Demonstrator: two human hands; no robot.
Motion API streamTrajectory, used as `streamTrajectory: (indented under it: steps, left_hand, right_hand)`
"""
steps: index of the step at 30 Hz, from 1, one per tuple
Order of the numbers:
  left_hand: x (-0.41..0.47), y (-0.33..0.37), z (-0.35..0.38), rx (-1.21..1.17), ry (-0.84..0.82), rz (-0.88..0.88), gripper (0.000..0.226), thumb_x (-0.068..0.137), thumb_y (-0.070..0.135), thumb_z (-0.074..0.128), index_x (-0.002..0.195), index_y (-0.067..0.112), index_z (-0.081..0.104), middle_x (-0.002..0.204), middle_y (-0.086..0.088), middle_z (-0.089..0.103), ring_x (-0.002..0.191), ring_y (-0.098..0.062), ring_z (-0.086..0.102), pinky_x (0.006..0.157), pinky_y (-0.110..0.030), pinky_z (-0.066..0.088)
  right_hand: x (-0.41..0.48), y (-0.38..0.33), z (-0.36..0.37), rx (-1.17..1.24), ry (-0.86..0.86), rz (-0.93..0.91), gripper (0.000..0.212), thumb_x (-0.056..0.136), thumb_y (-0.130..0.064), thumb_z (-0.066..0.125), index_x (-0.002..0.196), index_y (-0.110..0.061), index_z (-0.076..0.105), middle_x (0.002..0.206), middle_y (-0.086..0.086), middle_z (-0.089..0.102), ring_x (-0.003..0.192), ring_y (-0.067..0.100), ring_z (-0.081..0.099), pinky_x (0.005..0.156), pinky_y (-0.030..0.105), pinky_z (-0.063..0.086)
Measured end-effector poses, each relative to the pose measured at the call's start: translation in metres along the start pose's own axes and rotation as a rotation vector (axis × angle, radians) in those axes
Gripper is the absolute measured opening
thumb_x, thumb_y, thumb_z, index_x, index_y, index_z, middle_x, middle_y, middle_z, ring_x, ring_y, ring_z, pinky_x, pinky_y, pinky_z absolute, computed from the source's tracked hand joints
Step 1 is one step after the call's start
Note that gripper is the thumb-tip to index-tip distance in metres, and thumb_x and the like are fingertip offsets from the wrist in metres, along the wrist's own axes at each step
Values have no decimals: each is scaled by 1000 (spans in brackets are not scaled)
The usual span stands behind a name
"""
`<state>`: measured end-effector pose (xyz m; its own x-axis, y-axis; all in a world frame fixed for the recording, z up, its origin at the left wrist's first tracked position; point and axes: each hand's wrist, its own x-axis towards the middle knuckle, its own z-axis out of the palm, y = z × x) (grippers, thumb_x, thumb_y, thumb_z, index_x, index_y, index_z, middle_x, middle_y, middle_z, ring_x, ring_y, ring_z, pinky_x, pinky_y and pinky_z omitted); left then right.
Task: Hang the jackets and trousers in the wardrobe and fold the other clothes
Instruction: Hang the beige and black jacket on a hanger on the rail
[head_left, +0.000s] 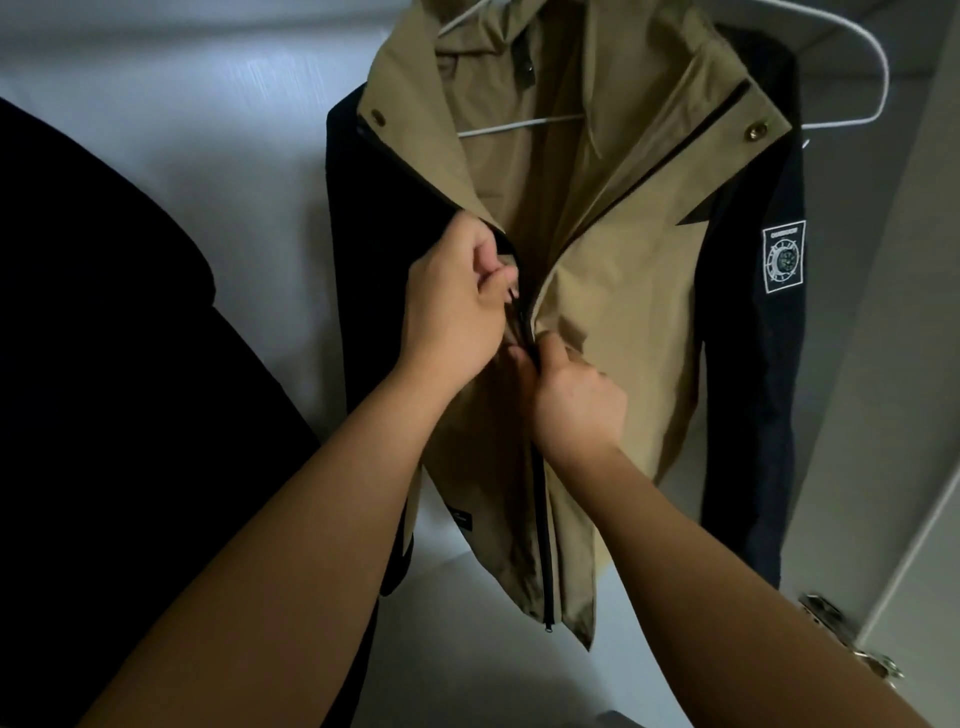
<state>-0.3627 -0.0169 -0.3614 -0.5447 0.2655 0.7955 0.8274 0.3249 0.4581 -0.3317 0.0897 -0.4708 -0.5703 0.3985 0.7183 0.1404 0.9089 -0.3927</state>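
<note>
A white wardrobe (249, 156) is seen from inside, its left side filled by a large dark garment (104, 364). A tan jacket (623, 291) with dark navy sleeves is hung on a white hanger (857, 62) toward the wardrobe's right side, near the door edge. The jacket front is closed by a dark zip (543, 545) along its lower part and lies open above. The left hand (457, 306) is curled, with the jacket's front edge pinched at the top of the closed zip. Just below it, the right hand (576, 400) is clenched on the tan fabric beside the zip. A white badge (784, 257) is carried on one sleeve.
</note>
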Motion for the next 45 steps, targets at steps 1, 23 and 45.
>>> streamTrajectory:
  steps: [1,23,45]
  left_hand:
    - [3,2,-1,-16,27,-6,36,93,12,67,80,34,42,85,4,68,76,1,70,68,-22,59]
    - [3,2,-8,85,-18,-49,26,88,20,76,93,24,51,83,12,65,77,1,66,66,-7,50]
    - [14,0,-14,264,-374,-80,97,94,6,59,154,56,2,95,2,58,100,-23,59,95,-47,53]
  right_hand:
    - [0,0,1,-3,-1,-5,38,105,-51,41,110,-17,56,86,8,70,66,36,68,52,32,37]
    - [35,-14,-31,-12,-52,-34,41,106,-52,32,112,-18,54,96,8,68,79,34,67,66,43,55]
    - [36,-21,-25,-18,-98,4,32,107,-46,37,107,-18,53,78,1,56,65,26,62,53,33,43]
